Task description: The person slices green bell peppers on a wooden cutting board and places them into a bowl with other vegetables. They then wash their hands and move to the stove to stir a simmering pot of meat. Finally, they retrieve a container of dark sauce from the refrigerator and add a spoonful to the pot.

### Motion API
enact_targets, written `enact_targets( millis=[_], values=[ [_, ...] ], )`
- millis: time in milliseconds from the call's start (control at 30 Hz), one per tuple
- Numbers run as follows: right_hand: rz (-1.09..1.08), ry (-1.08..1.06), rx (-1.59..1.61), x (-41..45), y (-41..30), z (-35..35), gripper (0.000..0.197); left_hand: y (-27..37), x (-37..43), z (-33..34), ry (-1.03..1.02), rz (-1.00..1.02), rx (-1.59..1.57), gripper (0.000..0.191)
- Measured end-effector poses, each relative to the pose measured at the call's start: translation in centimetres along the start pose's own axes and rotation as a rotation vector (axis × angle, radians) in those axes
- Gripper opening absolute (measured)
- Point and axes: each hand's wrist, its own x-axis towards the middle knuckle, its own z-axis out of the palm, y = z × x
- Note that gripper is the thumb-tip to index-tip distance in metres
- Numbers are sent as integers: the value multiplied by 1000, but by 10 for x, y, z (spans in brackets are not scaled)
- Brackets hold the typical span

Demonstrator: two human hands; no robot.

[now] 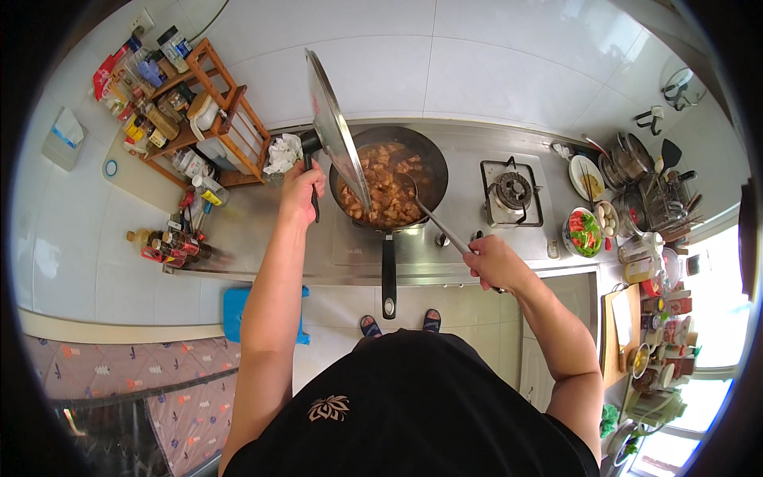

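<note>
A dark frying pan (438, 170) stands on the left burner, its black handle pointing towards me. Chunks of browned food (381, 185) lie in brown sauce inside it. My left hand (304, 189) grips the black handle of a glass lid (334, 119), which is tilted nearly upright over the pan's left side, its lower rim near the food. My right hand (498, 262) holds the metal handle of a long ladle or spatula (444, 228); its head is partly sunk in the food at the pan's right side.
Right of the pan is a gas burner (514, 189). Beyond it stand a bowl of cut red and green vegetables (584, 232), a bowl of eggs (607, 218) and a plate (581, 170). A wooden spice rack (235, 113) and bottles (179, 243) are on the left. A blue stool (235, 313) stands below.
</note>
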Motion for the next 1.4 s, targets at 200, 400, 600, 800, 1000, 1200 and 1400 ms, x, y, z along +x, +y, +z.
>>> enact_targets(
  millis=[200, 400, 600, 800, 1000, 1200, 1400],
  values=[
    [-290, 196, -375, -11, 3, 7, 18, 2, 3, 0, -43, -1, -8, 16],
    [-414, 273, -476, -31, 5, -1, 22, 5, 2, 2, -53, -5, -29, 17],
    [-372, 101, -429, -43, 1, -5, 22, 10, -1, -1, -75, 10, -48, 16],
    [-444, 82, -470, -18, 12, 32, 17, 11, -1, -3, -91, 14, -67, 15],
    [-440, 197, -512, 36, 23, 83, 19, 13, -2, -2, -80, 14, -84, 16],
    [-393, 316, -475, 72, 19, 102, 21, 18, -8, -2, -88, 15, -85, 17],
    [-459, 358, -720, 68, 15, 69, 38, 17, -9, -5, -76, 16, -90, 17]
  ],
)
